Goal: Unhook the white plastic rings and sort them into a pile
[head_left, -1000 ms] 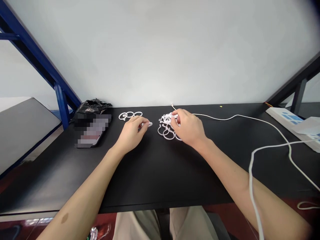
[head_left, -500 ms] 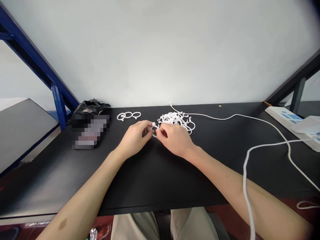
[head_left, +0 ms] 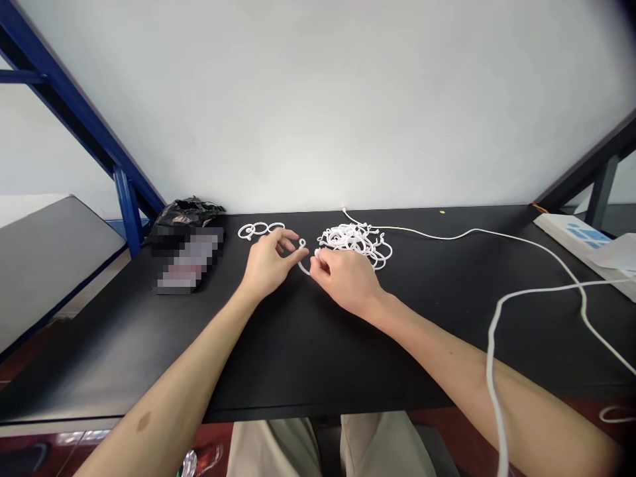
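Observation:
A thin white plastic ring (head_left: pixel 303 269) with a small eyelet at one end spans the gap between my hands. My right hand (head_left: pixel 348 277) pinches its other end, where a white knob shows at the fingertips. That ring is unfastened, its eyelet standing up apart from the knob. My left hand (head_left: pixel 268 264) is beside the eyelet with thumb and index finger apart. Just behind my right hand lies a tangled pile of similar white rings (head_left: pixel 381 255). Farther left, several closed white rings (head_left: pixel 260 228) lie in a row, partly behind my left hand.
A black plastic bag (head_left: pixel 185 213) and a blurred-out object (head_left: pixel 191 262) sit on the black table (head_left: pixel 298 371) at left. White cable (head_left: pixel 447 236) runs along the back and right; another stretch crosses my right forearm. A white panel with blue patches (head_left: pixel 581 235) lies at far right.
My left fingers have parted from the ring they were pinching. The ring's eyelet end now stands clear of the knob end, which my right hand still grips. The view has shifted slightly.

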A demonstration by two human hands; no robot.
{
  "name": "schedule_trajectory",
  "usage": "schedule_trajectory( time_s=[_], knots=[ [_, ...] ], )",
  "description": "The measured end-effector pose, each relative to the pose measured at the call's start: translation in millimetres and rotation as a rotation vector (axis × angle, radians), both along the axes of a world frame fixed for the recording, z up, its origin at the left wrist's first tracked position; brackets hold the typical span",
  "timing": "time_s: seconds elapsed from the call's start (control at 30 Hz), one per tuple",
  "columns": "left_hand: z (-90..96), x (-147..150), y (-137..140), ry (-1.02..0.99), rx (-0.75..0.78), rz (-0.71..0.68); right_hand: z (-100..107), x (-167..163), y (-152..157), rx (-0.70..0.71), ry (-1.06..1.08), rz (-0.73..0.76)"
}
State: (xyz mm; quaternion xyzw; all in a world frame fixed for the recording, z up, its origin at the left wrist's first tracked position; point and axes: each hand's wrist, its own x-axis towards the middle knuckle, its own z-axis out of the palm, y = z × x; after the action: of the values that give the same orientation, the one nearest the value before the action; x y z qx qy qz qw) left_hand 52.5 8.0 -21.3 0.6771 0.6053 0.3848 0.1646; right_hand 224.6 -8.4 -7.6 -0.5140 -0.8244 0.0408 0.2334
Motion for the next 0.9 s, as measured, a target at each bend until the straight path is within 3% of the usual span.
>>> schedule_trajectory(
  time_s=[0.1,0.2,0.3,0.4,0.63,0.77,0.9],
  knots=[
    [-3.8,-8.7,8.4,0.005,0.034,0.017,1.7,0.9,1.8,0.028,0.011,-0.045],
    [-11.6,-19.8,14.2,0.181,0.108,-0.031,7.6,13.0,8.8,0.033,0.026,-0.112],
    [-19.8,-28.7,19.0,0.418,0.031,0.081,15.5,32.9,22.4,0.037,0.017,-0.262],
    [-23.3,-32.3,20.9,0.557,-0.021,0.073,19.8,50.0,37.2,-0.031,-0.045,-0.393],
    [-19.3,-30.1,10.9,0.557,0.091,0.018,15.7,60.8,51.7,-0.093,-0.11,-0.578],
    [-11.7,-16.6,-0.6,0.424,0.154,-0.16,14.3,54.3,44.0,0.021,-0.061,-0.437],
    [1.1,1.1,-15.2,0.191,0.157,-0.278,11.2,38.5,26.8,0.094,-0.033,-0.034]
  ],
)
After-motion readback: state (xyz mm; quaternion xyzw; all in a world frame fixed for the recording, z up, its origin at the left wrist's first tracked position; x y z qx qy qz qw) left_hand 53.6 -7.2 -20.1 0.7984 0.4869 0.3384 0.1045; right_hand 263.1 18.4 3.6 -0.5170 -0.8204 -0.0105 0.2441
